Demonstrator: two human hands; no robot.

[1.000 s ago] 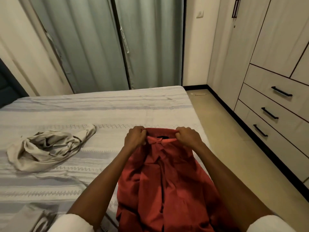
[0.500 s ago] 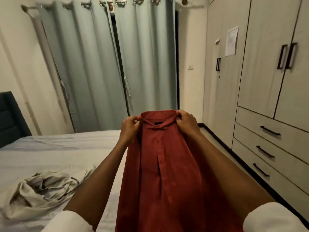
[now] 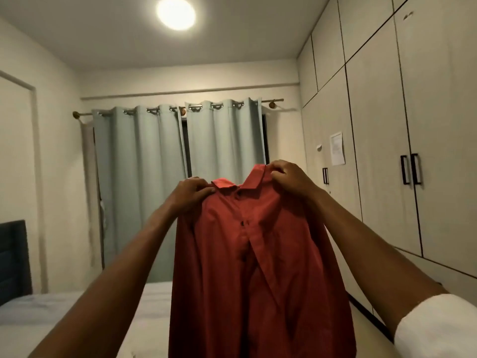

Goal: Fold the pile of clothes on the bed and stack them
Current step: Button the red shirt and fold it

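Note:
A red collared button-up shirt [image 3: 258, 267] hangs in the air in front of me, its buttoned front facing me and its hem running out of the bottom of the view. My left hand [image 3: 189, 193] grips the shirt at the left shoulder beside the collar. My right hand [image 3: 290, 178] pinches the right side of the collar, a little higher than the left. Both arms are stretched forward and up. Only a strip of the bed [image 3: 51, 313] shows at the lower left; the other clothes are out of view.
Pale blue curtains [image 3: 160, 177] hang straight ahead behind the shirt. A tall wardrobe [image 3: 387, 151] with black handles fills the right wall. A dark headboard [image 3: 13, 257] stands at the far left. A ceiling light [image 3: 176, 12] glows above.
Both hands have lifted the red shirt from the bed up to head height, and it now hangs unfurled. My view has tilted up, so the beige garment has left the frame.

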